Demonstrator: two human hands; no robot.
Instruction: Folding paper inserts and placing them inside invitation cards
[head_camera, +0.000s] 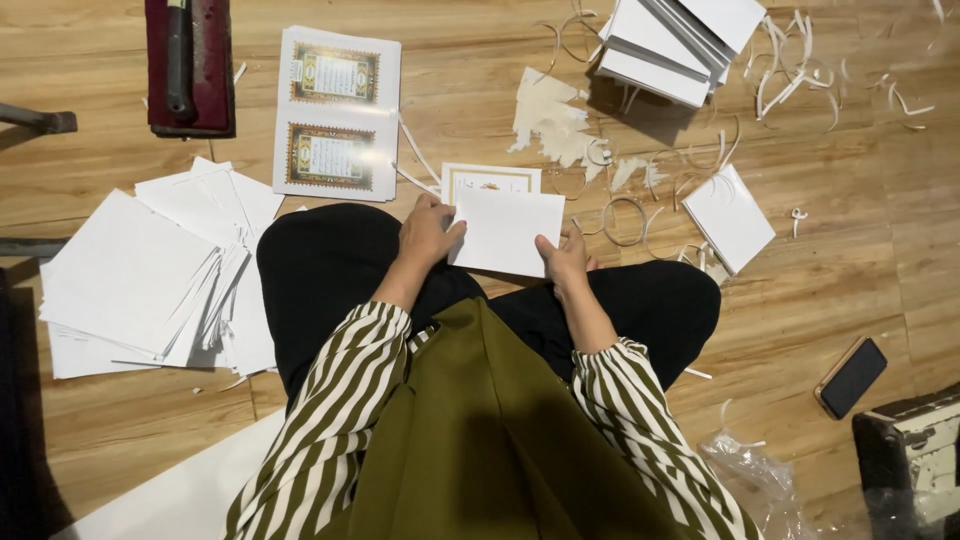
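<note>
Held at both short edges, a small stack of white cards (505, 232): left hand (428, 236) closed on the left edge with the thumb on top, right hand (565, 258) closed on the lower right corner, fingers underneath and mostly out of sight. Kept low above the lap, over the black trousers (330, 265), probably so that the edges can be squared together and the cards do not slide apart. Just behind the stack, on the wooden floor (880, 250), another card with a gold border (490, 178), partly covered by the held ones. Further back, a printed sheet with two ornate framed panels (337, 112), lying flat and near enough to reach. At the left, a loose fanned pile of white sheets (140, 285), close beside the knee, likely put there for easy taking or putting away. At the right, a smaller neat pile of white cards (730, 218) and, at the top, a taller stack (670, 40) cut off by the edge of the view. Around them, thin curled paper strips (800, 75) and torn scraps, seemingly trimming waste. Near the right knee, a dark phone (851, 377). Hard to say how many cards are in the held stack; a dark red object at the top left (190, 65) only partly shown, kind unclear.
</note>
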